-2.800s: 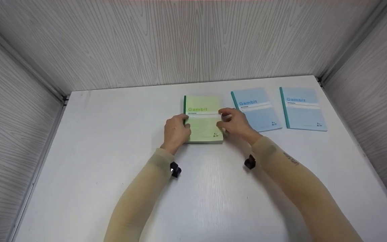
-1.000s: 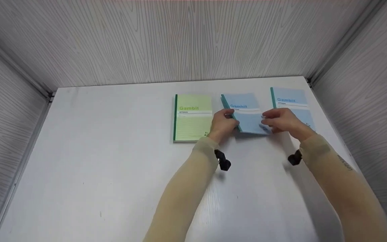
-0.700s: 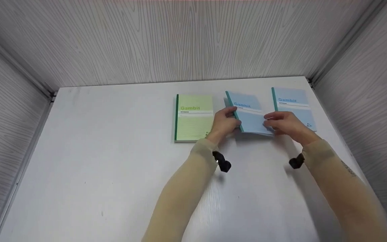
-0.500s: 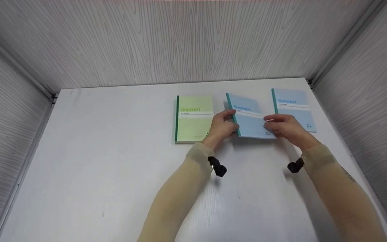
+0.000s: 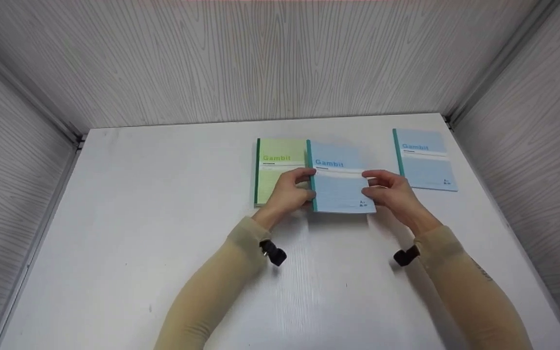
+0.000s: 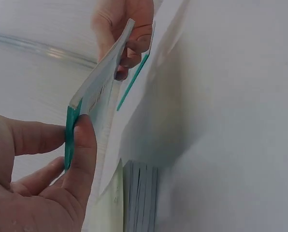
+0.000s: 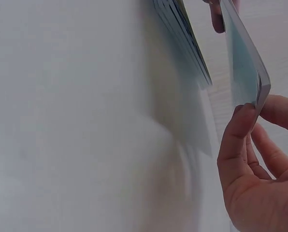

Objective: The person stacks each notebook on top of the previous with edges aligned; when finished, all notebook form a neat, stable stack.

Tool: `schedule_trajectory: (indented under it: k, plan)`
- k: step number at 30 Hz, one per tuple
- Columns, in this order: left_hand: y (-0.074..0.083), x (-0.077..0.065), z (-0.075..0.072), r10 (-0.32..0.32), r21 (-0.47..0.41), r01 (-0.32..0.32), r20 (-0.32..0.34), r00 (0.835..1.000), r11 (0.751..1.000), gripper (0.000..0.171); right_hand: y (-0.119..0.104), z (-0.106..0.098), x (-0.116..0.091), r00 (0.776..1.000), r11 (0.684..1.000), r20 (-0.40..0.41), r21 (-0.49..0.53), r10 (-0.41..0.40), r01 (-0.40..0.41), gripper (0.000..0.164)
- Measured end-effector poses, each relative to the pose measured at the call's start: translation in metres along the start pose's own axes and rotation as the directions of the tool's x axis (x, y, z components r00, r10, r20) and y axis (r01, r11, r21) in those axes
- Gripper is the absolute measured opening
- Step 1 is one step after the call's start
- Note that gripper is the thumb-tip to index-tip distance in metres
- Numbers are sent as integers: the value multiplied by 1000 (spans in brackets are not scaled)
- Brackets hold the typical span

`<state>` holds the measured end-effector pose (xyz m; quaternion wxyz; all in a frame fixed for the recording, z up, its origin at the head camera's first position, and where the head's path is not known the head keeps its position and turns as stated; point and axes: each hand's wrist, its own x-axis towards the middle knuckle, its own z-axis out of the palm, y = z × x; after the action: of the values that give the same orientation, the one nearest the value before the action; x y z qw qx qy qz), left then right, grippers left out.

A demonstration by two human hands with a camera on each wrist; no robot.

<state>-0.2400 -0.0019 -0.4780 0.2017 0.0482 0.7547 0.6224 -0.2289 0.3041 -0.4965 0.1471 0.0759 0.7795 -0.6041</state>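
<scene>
A light blue notebook (image 5: pixel 341 189) with a green spine hangs above the white table, its shadow below it. My left hand (image 5: pixel 289 192) pinches its spine edge, thumb nearer me. At the opposite edge, my right hand (image 5: pixel 389 192) grips between thumb and fingers. In the left wrist view the notebook (image 6: pixel 98 92) is seen edge-on, clear of the table. Partly behind the left hand and the held notebook lies a green notebook (image 5: pixel 270 180). The left wrist view shows several stacked layers (image 6: pixel 141 193) under the green cover.
Another blue notebook (image 5: pixel 428 165) lies flat at the back right of the white table (image 5: pixel 163 204). Wood-patterned panels (image 5: pixel 260 58) rise at the back and both sides. Small black wrist cameras (image 5: pixel 273 253) sit on both sleeves.
Both hands have moved from the green notebook to the middle blue notebook, lifted it off the table and carried it left and nearer, so it now overlaps the green one's right edge.
</scene>
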Motion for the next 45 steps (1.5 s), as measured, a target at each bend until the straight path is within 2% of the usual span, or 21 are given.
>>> schedule_trajectory:
  k: [3,7,13,21,28,33,36,41,45]
  plan:
    - [-2,-10,-18,34,33,-34,-15,999,999,68,-7,17,0,999,999,3,-1,-52,52,53]
    - [-6,-15,-40,57,77,-52,-60,997,996,66,-16,42,6,996,996,-7,-2,-91,91,52]
    - [-12,-16,-66,20,146,0,-141,990,989,62,-29,73,22,993,993,-20,-21,-120,120,50]
    - [-20,-8,-90,30,203,23,-253,967,979,51,-40,102,47,990,989,-29,-53,-138,136,52]
    - [-30,-4,-96,9,255,72,-302,953,964,45,-38,119,54,991,988,-39,-92,-129,125,58]
    - [-34,-1,-94,48,324,67,-335,941,944,41,-37,126,55,989,985,-75,-132,-126,116,68]
    - [-36,1,-90,70,356,65,-354,933,932,39,-39,129,54,990,980,-83,-173,-119,103,67]
    - [-37,2,-85,84,402,75,-363,928,913,38,-39,128,55,990,975,-86,-203,-108,89,61]
    - [-40,3,-82,93,409,75,-374,923,909,37,-37,125,57,992,975,-78,-206,-103,85,62]
